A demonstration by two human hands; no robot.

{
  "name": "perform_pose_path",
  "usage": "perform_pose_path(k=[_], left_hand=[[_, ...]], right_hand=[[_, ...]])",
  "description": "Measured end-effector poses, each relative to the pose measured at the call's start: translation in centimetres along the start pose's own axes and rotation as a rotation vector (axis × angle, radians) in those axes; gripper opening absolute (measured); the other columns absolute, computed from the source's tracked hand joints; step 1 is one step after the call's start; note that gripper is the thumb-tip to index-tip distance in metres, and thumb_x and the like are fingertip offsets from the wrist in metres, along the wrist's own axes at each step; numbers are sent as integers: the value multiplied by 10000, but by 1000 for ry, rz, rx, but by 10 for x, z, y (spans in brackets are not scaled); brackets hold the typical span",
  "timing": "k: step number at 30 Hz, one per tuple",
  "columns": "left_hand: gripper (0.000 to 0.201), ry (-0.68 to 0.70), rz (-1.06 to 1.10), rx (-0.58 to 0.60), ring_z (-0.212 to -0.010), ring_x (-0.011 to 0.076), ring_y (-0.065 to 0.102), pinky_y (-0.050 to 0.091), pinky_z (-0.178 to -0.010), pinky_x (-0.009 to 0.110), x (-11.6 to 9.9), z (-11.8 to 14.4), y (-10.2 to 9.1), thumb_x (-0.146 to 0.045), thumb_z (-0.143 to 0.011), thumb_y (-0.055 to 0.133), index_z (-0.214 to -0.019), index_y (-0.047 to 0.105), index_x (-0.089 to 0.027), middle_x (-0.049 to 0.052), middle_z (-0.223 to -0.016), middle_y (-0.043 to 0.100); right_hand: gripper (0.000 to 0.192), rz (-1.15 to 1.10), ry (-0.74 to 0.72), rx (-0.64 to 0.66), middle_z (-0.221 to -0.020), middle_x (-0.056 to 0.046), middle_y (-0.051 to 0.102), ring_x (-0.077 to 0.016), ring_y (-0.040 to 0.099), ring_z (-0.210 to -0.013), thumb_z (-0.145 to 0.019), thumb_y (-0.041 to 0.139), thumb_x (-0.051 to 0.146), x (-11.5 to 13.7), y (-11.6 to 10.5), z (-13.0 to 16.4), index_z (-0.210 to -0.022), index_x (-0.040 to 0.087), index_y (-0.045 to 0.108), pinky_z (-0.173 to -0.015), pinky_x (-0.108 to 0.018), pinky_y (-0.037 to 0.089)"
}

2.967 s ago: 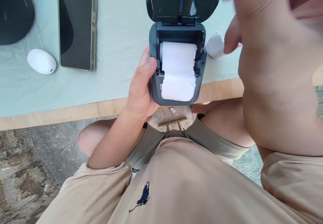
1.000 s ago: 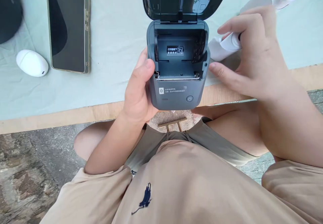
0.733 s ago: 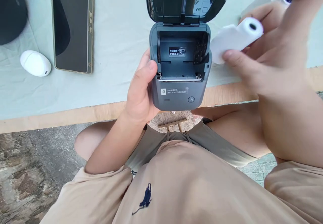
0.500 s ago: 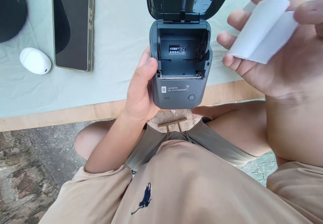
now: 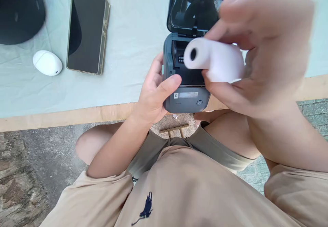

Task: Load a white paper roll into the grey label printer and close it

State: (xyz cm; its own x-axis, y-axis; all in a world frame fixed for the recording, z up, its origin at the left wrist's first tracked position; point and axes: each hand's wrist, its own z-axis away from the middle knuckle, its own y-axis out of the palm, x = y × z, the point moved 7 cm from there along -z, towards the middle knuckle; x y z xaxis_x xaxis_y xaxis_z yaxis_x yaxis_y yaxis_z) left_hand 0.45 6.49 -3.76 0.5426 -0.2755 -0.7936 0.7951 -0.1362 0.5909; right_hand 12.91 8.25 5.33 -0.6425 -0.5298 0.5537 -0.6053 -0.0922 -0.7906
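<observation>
Holding a paper roll (image 5: 225, 61) over the open printer (image 5: 191, 79)
The right hand (image 5: 271, 56) pinches the paper roll, its hollow end facing left; the left hand (image 5: 155, 95) clasps the printer's side.

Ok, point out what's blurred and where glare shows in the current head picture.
Head view: the right hand is heavily blurred, and the white roll it holds looks softer than the phone, which is fairly crisp; head view again: bright reflections mark the raised lid, and glare whitens the label strip on the printer.
</observation>
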Motion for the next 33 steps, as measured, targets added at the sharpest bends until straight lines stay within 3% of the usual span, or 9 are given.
perform_pose_path(k=[5,11,15,19,22,24,28,33], left_hand=[[425,6,-39,17,-1209,275,599,586,-842,359,-1,3,0,-388,-806,674,-1174,482,-295,28,-1208,626],[436,-10,-25,8,-1133,270,630,592,-806,363,2,3,-3,-414,-788,680,-1156,479,-296,35,-1239,601],[444,-4,-13,17,-1087,269,649,595,-760,347,2,2,-3,-421,-776,688,-1155,489,-303,26,-1210,621],[402,5,63,18,-1065,282,665,575,-709,351,2,1,-5,-442,-820,631,-1164,487,-293,37,-1146,652],[420,20,63,40,-958,259,700,580,-658,332,1,1,-6,-363,-790,686,-1152,490,-279,29,-1053,682],[466,29,46,55,-908,247,714,594,-650,327,0,2,-5,-297,-762,726,-1158,484,-270,20,-1019,690],[539,34,56,80,-959,263,714,619,-685,326,-2,2,-4,-240,-726,761,-1181,474,-267,18,-1046,686],[455,48,36,28,-1056,291,688,615,-673,308,-4,3,-4,-324,-782,720,-1165,482,-257,39,-1076,680]], right_hand=[[332,164,-67,-42,-1135,-27,614,-163,623,-1039,-767,574,180,8,5,-6,-1083,238,493,-768,-301,494],[161,221,-188,-128,-1010,17,674,-180,622,-964,-778,521,108,12,5,-3,-884,224,556,-828,-358,483],[146,177,-283,-225,-853,-14,633,-157,584,-813,-758,568,141,19,-2,0,-880,221,564,-715,-334,446],[166,127,-422,-124,-897,9,649,-143,603,-869,-769,649,282,27,11,5,-899,215,571,-753,-335,471],[187,91,-422,-104,-913,10,653,-151,610,-950,-826,598,377,25,15,5,-914,212,596,-818,-350,484],[127,61,-409,-117,-921,8,645,-129,604,-948,-855,562,317,23,13,5,-910,211,602,-845,-330,497],[116,67,-316,-137,-967,-29,619,-135,585,-940,-821,605,228,17,9,1,-932,198,594,-854,-342,499],[166,25,-359,-113,-947,-35,584,-135,574,-932,-808,630,247,19,15,2,-959,206,576,-874,-367,497]])
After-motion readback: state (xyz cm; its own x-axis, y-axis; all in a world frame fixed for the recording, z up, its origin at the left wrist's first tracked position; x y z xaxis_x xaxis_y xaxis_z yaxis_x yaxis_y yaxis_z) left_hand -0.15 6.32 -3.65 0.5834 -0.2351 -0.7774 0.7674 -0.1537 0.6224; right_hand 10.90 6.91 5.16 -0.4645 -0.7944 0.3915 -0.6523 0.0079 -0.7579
